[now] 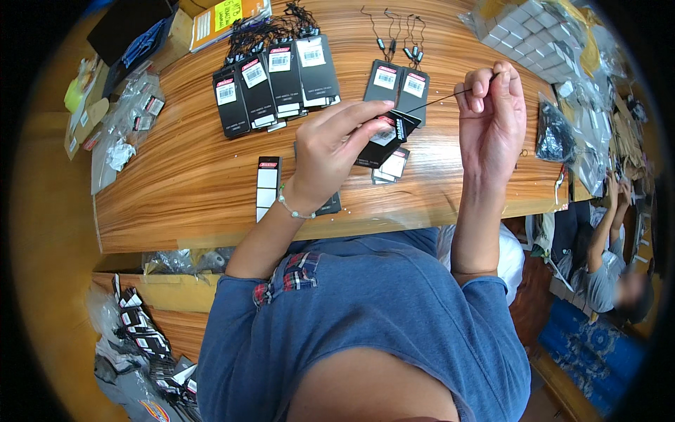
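My left hand pinches a black hang tag between thumb and fingers, over the table's near part. A thin black cord runs taut from this tag up to my right hand, whose closed fingertips grip its end. Just beyond the held tag lie two dark corded tags side by side. Partly hidden under it are small white-labelled cards. Several stacks of corded black tags stand in a row farther left. Near my left wrist are a narrow black-and-white card strip and a mostly covered dark card.
Small white boxes in plastic fill the far right corner. Below them sits a clear bag of black cords. Plastic bags and a dark box line the left side. At far right another person has raised arms.
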The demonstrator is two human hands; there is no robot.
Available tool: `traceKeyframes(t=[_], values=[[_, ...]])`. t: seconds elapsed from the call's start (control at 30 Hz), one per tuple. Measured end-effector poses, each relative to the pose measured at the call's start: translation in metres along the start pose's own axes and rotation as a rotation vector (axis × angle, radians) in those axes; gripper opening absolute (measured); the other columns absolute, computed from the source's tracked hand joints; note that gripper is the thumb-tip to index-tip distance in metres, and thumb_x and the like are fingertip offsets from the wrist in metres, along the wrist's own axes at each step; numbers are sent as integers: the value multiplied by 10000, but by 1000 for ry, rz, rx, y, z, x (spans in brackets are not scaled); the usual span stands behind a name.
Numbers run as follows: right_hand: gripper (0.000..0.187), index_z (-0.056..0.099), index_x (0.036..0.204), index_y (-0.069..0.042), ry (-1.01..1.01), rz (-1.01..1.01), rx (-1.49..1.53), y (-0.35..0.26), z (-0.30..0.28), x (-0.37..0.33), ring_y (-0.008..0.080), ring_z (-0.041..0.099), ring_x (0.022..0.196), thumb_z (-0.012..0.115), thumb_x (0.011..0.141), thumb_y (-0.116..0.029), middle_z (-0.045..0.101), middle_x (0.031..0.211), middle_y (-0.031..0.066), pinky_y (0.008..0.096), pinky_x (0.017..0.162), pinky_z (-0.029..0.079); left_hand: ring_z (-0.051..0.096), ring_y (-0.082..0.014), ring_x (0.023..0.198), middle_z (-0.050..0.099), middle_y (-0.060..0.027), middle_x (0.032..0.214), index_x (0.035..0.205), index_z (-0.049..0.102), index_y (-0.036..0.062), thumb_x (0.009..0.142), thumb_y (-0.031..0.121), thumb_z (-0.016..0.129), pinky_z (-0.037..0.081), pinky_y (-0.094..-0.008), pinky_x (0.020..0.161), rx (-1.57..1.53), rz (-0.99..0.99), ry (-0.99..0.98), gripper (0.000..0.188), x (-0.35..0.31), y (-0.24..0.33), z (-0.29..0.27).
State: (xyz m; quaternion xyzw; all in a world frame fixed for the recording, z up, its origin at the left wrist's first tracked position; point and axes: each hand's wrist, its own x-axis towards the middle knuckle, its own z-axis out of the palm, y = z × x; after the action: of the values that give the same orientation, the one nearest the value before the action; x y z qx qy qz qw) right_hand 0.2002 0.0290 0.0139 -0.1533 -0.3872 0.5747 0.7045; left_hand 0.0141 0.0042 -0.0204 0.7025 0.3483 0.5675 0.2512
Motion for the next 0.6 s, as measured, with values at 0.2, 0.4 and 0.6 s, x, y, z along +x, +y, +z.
traceKeyframes(t=[0.2, 0.4, 0.6], values=[[232, 477, 1102, 5, -54, 22, -40, 8, 27, -2, 100, 490, 649, 496, 875, -35, 562, 828, 112, 232, 616, 426, 598, -142, 870, 614, -92, 969, 1046, 582, -15, 761, -34, 620, 499, -239, 737, -251, -363, -34, 289, -15, 5, -19], [299, 481, 1155, 9, -225, -92, -267, -29, 25, -20, 153, 498, 746, 489, 857, -18, 567, 922, 137, 267, 680, 395, 582, -146, 871, 607, -65, 974, 1078, 575, 14, 821, 49, 570, 477, -257, 790, 90, -649, -218, 260, -34, -16, -104], [199, 556, 1050, -29, -298, -142, -489, -44, 0, -17, 206, 485, 863, 455, 879, -39, 569, 865, 123, 383, 833, 381, 481, -251, 996, 517, -89, 1017, 1113, 584, 80, 625, 152, 729, 377, -333, 895, 541, -641, -421, 514, -84, -41, -145]])
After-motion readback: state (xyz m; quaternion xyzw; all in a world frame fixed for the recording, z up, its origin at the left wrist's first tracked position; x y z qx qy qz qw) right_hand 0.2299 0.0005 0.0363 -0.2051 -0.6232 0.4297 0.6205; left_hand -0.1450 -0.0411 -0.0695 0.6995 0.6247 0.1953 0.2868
